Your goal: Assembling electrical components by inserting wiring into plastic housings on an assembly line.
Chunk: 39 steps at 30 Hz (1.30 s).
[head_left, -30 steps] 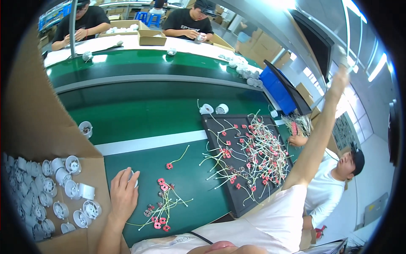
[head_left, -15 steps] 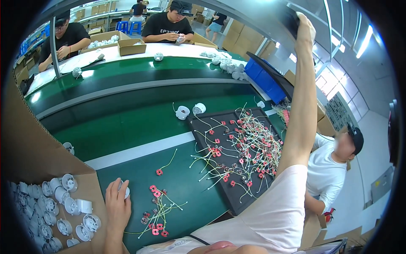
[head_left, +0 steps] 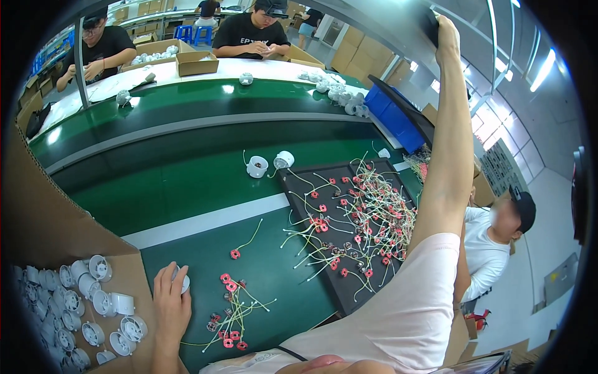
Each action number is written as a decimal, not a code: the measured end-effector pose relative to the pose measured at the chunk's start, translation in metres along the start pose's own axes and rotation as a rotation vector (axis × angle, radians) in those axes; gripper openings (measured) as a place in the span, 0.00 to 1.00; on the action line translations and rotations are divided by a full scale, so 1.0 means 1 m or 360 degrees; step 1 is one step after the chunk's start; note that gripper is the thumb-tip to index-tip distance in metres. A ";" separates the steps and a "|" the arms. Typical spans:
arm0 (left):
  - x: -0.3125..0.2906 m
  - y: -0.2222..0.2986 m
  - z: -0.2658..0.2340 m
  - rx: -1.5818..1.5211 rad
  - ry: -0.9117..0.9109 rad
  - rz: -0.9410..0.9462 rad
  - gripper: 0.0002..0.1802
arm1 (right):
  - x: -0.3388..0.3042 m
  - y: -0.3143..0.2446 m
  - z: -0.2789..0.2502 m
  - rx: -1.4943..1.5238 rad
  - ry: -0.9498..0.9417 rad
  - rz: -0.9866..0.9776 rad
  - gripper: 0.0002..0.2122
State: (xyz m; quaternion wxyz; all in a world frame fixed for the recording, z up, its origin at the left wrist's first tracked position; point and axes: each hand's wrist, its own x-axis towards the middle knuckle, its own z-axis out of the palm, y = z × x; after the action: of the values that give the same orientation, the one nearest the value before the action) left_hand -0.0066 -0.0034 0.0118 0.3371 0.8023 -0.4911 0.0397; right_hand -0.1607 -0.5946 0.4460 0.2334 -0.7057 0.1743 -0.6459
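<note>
My left hand (head_left: 172, 306) rests on the green work surface beside the carton. Its fingers curl round a small white round plastic housing (head_left: 185, 282), partly hidden under them. My right arm is raised high across the right side. At the top, my right hand (head_left: 448, 41) is against a blurred dark object (head_left: 428, 26), and its fingers are mostly hidden. Right of my left hand lies a loose pile of red ring-shaped parts with pale wires (head_left: 232, 311). A single wired red part (head_left: 235, 254) lies just beyond that pile.
An open carton (head_left: 138, 274) of white housings (head_left: 93, 333) stands at left. A black tray (head_left: 305, 187) holds many wired red parts. Two white housings (head_left: 256, 166) sit on the green belt (head_left: 180, 181). A blue bin (head_left: 392, 118) stands beyond. Co-workers sit opposite and at right.
The two housings on the near belt have moved left; pieces on the far belt have moved right. My right forearm has shifted slightly right. My left hand stays on the housing.
</note>
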 end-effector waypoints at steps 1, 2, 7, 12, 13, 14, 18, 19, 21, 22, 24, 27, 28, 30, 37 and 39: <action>-0.001 0.000 -0.001 0.0001 0.0010 0.0003 0.28 | 0.003 0.002 0.002 0.0008 -0.0009 0.0002 0.15; -0.002 0.000 -0.001 0.0001 0.0017 0.0006 0.28 | 0.006 0.004 0.004 -0.0059 -0.0021 -0.0013 0.15; 0.004 0.005 -0.003 0.0091 -0.0025 0.0036 0.28 | 0.019 0.007 0.021 -0.0391 -0.0073 -0.0101 0.16; 0.004 0.004 -0.002 0.0126 -0.0012 0.0060 0.28 | 0.028 0.003 0.029 -0.0748 -0.0113 -0.0193 0.18; 0.003 0.004 -0.003 0.0127 -0.0009 0.0065 0.28 | 0.029 0.002 0.029 -0.0820 -0.0119 -0.0212 0.18; 0.003 0.004 -0.003 0.0130 0.0001 0.0070 0.28 | 0.031 -0.001 0.032 -0.0888 -0.0122 -0.0237 0.18; 0.001 0.006 -0.004 0.0121 -0.0024 0.0071 0.28 | 0.031 -0.003 0.043 -0.0887 -0.0115 -0.0184 0.18; 0.000 0.006 -0.004 0.0121 -0.0033 0.0055 0.28 | 0.030 0.001 0.050 -0.0754 -0.0107 -0.0080 0.17; 0.000 0.003 -0.001 0.0116 -0.0028 0.0079 0.27 | 0.025 0.004 0.059 -0.0624 -0.0129 0.0048 0.16; -0.005 0.002 -0.002 0.0120 -0.0031 0.0060 0.27 | 0.028 -0.009 0.060 -0.0902 -0.0104 -0.0010 0.16; -0.007 -0.003 -0.002 0.0082 -0.0011 0.0035 0.27 | 0.028 -0.029 0.050 -0.1447 -0.0099 -0.0139 0.18; 0.001 -0.006 0.002 -0.0196 0.0074 -0.0085 0.27 | -0.040 -0.017 0.002 -0.1164 0.0150 -0.0821 0.12; -0.001 -0.006 0.000 -0.0229 0.0100 -0.0153 0.27 | -0.112 -0.045 0.026 -0.0811 0.0106 -0.0820 0.12; 0.000 -0.009 0.001 -0.0111 0.0134 -0.0185 0.27 | -0.226 -0.065 0.066 0.0298 -0.0551 -0.0453 0.12; -0.004 -0.004 -0.001 -0.0026 -0.0007 -0.0106 0.28 | -0.510 -0.061 0.107 0.0031 -0.2108 0.0082 0.08; -0.006 -0.005 -0.001 0.0031 -0.0047 -0.0109 0.29 | -0.525 -0.062 0.107 0.0027 -0.2191 0.0013 0.08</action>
State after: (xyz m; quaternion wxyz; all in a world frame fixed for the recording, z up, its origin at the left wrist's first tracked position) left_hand -0.0053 0.0036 0.0073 0.3230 0.8224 -0.4679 0.0209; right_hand -0.1130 -0.2444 0.0386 0.2989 -0.9528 -0.0159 -0.0509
